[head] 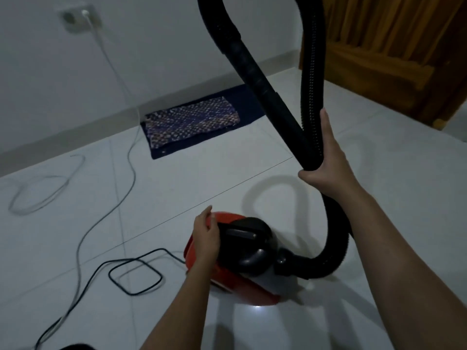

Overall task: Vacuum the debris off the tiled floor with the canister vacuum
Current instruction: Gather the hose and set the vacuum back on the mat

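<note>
- Fingers of your left hand [206, 238] lay loose on the red canister vacuum [242, 258], gripping nothing; likely steadying it or seeking the switch.
- Your right hand [326, 157] wrapped the hose [313, 72] above the canister, holding the loop off the tiles.
- Black cord [110, 274] looped left of the canister, white cable [77, 263] beyond: snag risks.
- Debris: none discernible.

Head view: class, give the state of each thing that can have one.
canister vacuum: standing on the tiled floor, hose attached.
hose: looped upward, gripped by right hand.
left hand: resting on the vacuum, fingers relaxed.
black cord: lying loose on the floor.
white cable: plugged into wall socket.
mat: lying flat.
</note>
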Action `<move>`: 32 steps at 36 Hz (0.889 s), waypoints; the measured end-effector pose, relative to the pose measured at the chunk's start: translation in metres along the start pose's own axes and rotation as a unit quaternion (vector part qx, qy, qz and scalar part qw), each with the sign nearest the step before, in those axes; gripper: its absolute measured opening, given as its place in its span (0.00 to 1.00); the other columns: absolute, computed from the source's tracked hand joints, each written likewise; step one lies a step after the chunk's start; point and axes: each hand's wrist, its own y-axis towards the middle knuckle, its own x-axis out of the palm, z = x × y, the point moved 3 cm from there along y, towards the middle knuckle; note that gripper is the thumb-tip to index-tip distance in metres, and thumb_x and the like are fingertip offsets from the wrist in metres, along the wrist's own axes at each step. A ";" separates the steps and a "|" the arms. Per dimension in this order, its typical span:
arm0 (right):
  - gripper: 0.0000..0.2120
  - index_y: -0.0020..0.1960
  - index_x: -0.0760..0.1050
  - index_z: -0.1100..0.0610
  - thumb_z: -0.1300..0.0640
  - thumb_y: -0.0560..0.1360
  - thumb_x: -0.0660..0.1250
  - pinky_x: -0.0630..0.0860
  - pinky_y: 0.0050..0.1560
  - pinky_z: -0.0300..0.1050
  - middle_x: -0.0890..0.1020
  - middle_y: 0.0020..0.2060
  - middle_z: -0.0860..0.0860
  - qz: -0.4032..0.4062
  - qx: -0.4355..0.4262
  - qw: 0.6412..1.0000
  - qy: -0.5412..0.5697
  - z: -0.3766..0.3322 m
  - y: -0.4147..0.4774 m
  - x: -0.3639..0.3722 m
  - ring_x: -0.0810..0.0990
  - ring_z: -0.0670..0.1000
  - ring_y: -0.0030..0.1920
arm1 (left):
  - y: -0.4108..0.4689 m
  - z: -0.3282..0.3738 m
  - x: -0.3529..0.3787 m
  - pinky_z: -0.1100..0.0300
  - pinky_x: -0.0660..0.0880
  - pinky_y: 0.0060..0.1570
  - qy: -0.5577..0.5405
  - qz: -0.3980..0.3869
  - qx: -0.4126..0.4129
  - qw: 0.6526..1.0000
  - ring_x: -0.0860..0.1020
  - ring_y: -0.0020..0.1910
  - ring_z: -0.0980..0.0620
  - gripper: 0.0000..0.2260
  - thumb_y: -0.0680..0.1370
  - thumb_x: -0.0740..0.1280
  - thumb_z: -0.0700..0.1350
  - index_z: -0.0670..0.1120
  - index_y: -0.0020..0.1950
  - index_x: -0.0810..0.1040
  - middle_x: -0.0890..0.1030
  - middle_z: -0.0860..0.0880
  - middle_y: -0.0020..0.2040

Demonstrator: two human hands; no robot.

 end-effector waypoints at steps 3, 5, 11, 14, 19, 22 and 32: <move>0.55 0.74 0.38 0.34 0.68 0.65 0.68 0.73 0.46 0.45 0.72 0.61 0.52 -0.013 -0.001 1.000 -0.010 -0.003 0.002 0.014 0.76 0.54 0.50 | 0.003 -0.028 -0.011 0.52 0.67 0.68 0.025 0.013 -0.042 0.999 0.72 0.65 0.47 0.18 0.80 0.59 0.54 0.46 0.66 0.74 0.73 0.46 0.66; 0.55 0.74 0.38 0.32 0.67 0.65 0.67 0.75 0.45 0.48 0.73 0.58 0.52 -0.023 -0.001 1.000 -0.020 -0.004 0.003 0.022 0.76 0.55 0.48 | 0.008 -0.035 -0.013 0.50 0.68 0.67 0.028 0.019 -0.052 0.998 0.73 0.63 0.47 0.21 0.80 0.56 0.57 0.45 0.63 0.76 0.74 0.46 0.64; 0.55 0.72 0.39 0.29 0.67 0.65 0.67 0.78 0.49 0.55 0.73 0.59 0.52 -0.058 0.000 0.997 -0.047 -0.006 0.006 0.041 0.77 0.55 0.49 | 0.027 -0.059 -0.021 0.54 0.63 0.69 0.081 -0.028 -0.090 0.992 0.68 0.70 0.45 0.18 0.82 0.54 0.50 0.45 0.69 0.72 0.71 0.45 0.71; 0.56 0.72 0.39 0.28 0.67 0.64 0.67 0.79 0.50 0.57 0.72 0.60 0.51 -0.076 -0.003 0.996 -0.054 -0.006 0.007 0.050 0.77 0.56 0.49 | 0.032 -0.070 -0.023 0.52 0.62 0.69 0.082 -0.045 -0.111 0.989 0.68 0.71 0.45 0.18 0.82 0.55 0.50 0.48 0.69 0.72 0.70 0.48 0.72; 0.55 0.72 0.39 0.28 0.67 0.64 0.67 0.79 0.51 0.57 0.72 0.62 0.51 -0.098 -0.008 0.993 -0.066 -0.004 0.007 0.064 0.77 0.55 0.50 | 0.035 -0.075 -0.025 0.48 0.64 0.70 0.021 -0.051 -0.158 0.986 0.71 0.68 0.45 0.19 0.78 0.61 0.55 0.53 0.69 0.72 0.73 0.49 0.69; 0.55 0.72 0.39 0.28 0.66 0.64 0.68 0.78 0.52 0.57 0.71 0.64 0.49 -0.100 -0.017 0.992 -0.069 -0.005 0.007 0.069 0.77 0.55 0.52 | 0.037 -0.077 -0.026 0.48 0.65 0.70 -0.041 -0.058 -0.189 0.979 0.71 0.68 0.44 0.19 0.79 0.64 0.50 0.48 0.69 0.72 0.73 0.45 0.69; 0.55 0.73 0.40 0.29 0.67 0.64 0.68 0.79 0.52 0.57 0.70 0.66 0.50 -0.122 -0.028 0.990 -0.059 -0.006 0.005 0.078 0.78 0.55 0.53 | 0.042 -0.076 -0.025 0.55 0.67 0.66 -0.080 -0.027 -0.216 0.973 0.72 0.66 0.44 0.17 0.79 0.65 0.42 0.43 0.68 0.74 0.74 0.42 0.67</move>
